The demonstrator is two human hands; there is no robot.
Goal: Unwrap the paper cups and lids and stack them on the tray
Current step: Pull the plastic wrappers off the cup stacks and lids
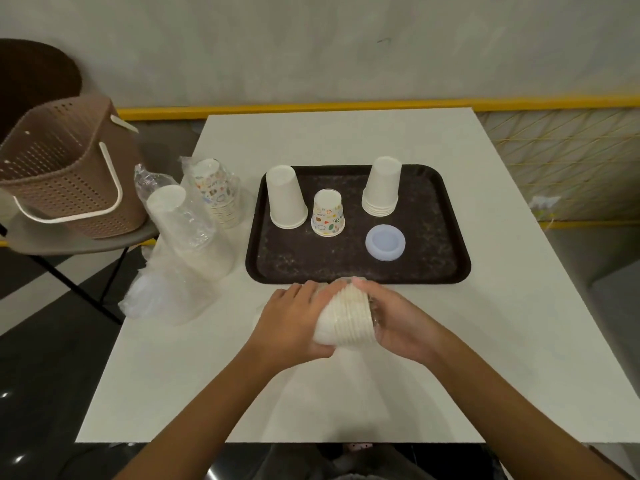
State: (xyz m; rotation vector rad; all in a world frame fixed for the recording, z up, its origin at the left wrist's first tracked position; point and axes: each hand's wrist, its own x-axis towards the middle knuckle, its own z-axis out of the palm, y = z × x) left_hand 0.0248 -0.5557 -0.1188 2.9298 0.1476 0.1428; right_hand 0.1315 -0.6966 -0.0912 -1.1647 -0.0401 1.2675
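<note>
A stack of white paper cups point(349, 315) in clear wrap lies on its side just in front of the dark tray point(446, 268). My left hand point(294, 317) grips the stack's closed end and my right hand point(398, 320) grips its rim end, where the plastic bunches. Upside down on the tray stand a white cup stack point(285, 197) at the left, a patterned cup point(328, 213) in the middle and another white cup stack point(381, 188) at the right. A pale blue lid point(385, 242) lies flat near them.
Left of the tray, wrapped packs stand on the white table point(502, 341): white cups point(187, 230), patterned cups point(218, 194) and clear lids point(156, 299). A brown perforated basket point(62, 168) sits on a chair beyond the table's left edge.
</note>
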